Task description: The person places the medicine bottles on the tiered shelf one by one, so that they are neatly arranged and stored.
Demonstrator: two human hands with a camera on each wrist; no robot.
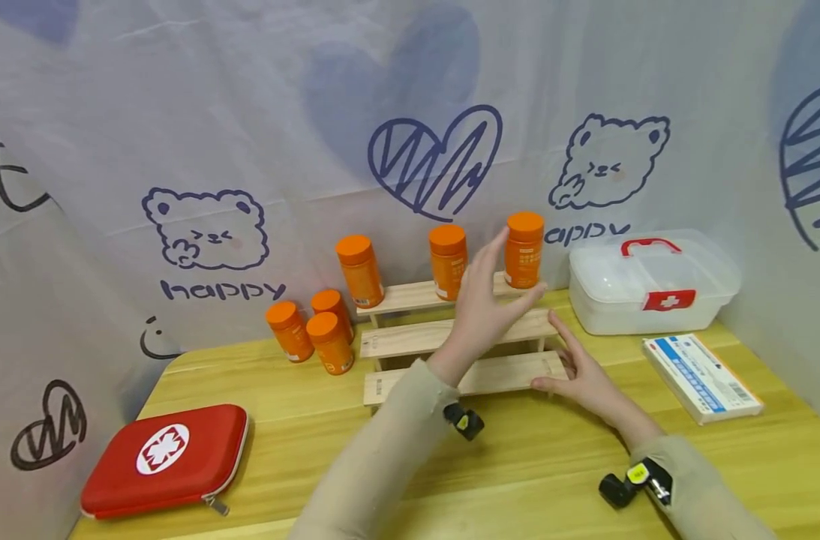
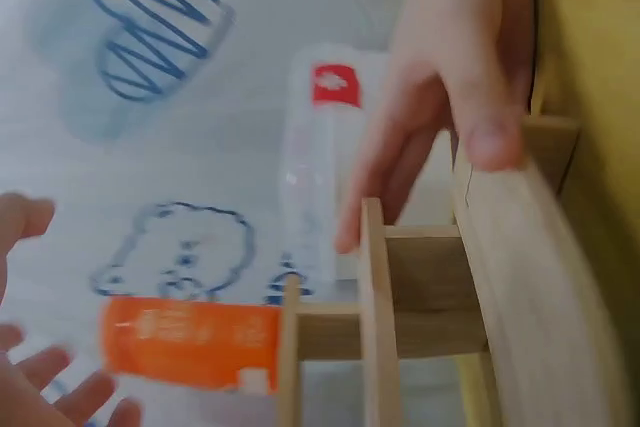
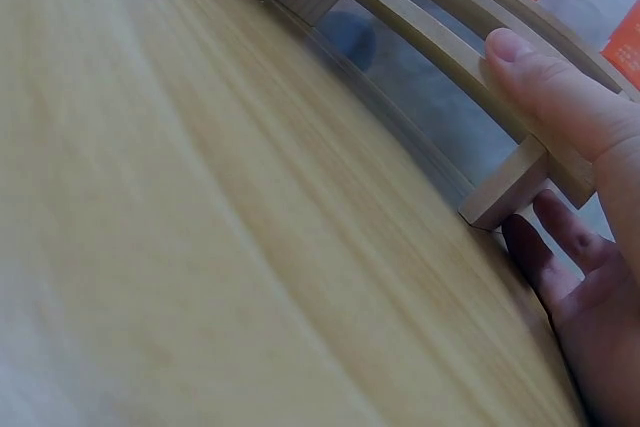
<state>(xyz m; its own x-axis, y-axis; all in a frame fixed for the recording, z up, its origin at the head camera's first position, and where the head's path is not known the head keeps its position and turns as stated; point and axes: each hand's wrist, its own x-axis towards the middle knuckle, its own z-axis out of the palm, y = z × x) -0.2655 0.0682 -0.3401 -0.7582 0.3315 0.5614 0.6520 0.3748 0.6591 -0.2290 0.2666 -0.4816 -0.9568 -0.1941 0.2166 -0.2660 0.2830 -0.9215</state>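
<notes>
A three-step wooden display stand (image 1: 410, 337) stands on the table, with three orange-capped bottles on its top step: a left bottle (image 1: 361, 274), a middle bottle (image 1: 445, 259) and a right bottle (image 1: 524, 255). My left hand (image 1: 480, 304) is raised over the steps, fingers spread, close by the right bottle; it overlaps the middle bottle's edge in the head view. In the left wrist view a gap shows between its fingers and the orange bottle (image 2: 190, 342). My right hand (image 1: 588, 379) holds the stand's right end, its thumb (image 3: 545, 77) on the lowest step and other fingers around the side.
Left of the stand, several similar things cluster: three orange bottles (image 1: 331, 345). A red zip case (image 1: 207, 442) lies at the front left. On the right are a clear lidded first-aid box (image 1: 612, 311) and a flat white-and-blue carton (image 1: 700, 379). A printed curtain (image 1: 301, 150) hangs behind.
</notes>
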